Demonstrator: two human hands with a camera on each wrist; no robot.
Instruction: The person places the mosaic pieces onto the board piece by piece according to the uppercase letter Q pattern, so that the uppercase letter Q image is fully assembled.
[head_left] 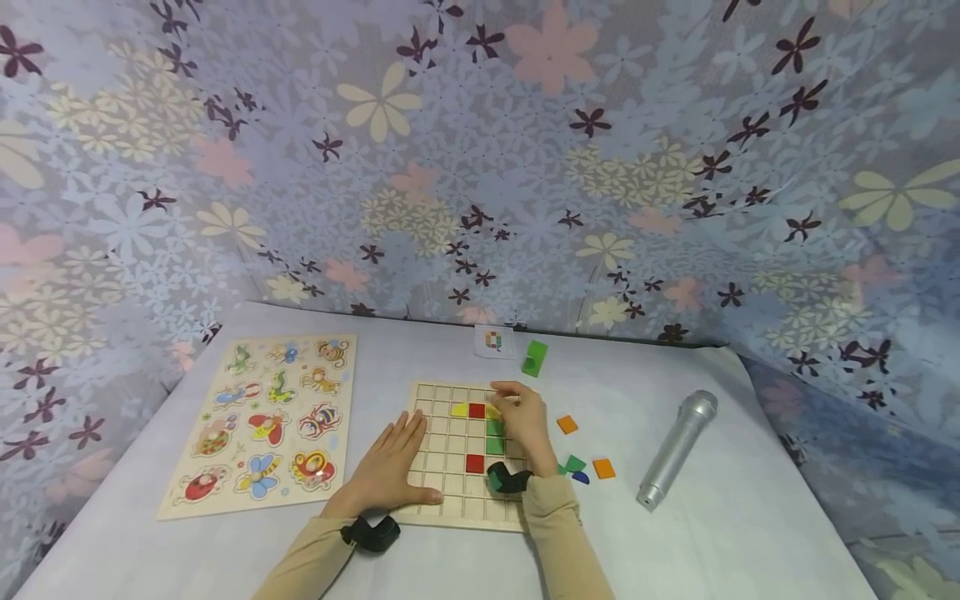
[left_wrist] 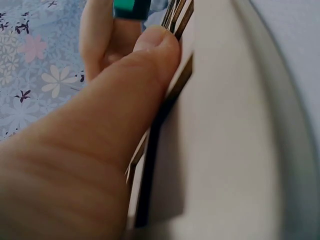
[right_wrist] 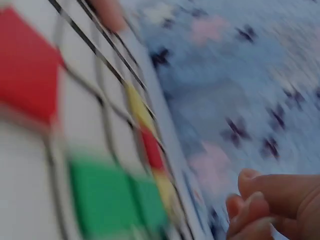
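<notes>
The background is filled by a floral fabric (head_left: 480, 150), in front of which a table (head_left: 750, 542) is covered in white cloth. On its left side an insect puzzle board (head_left: 228, 502) is laid flat; near the middle, a gridded wooden board (head_left: 453, 442) is placed in front of the person. A silver microphone (head_left: 678, 450) is laid slantwise at the right. The gridded board's left part is covered by the left hand (head_left: 393, 467), spread flat with thumb held wide and nothing gripped. Above the board's upper right area the right hand (head_left: 522, 417) is held, fingers bent and drawn toward the thumb; whether a small piece is pinched cannot be told. Beyond the board, a patterned card (head_left: 493, 342) and a green rectangle (head_left: 537, 350) are set side by side. On the grid, a red square (head_left: 477, 410) is flanked by two yellow pieces (head_left: 459, 409), the right one partly hidden by the hand; two green squares (head_left: 495, 437) and another red square are placed lower. To the right, two orange squares (head_left: 603, 468), a small green piece (head_left: 576, 463) and a blue semicircle (head_left: 581, 477) are scattered.
</notes>
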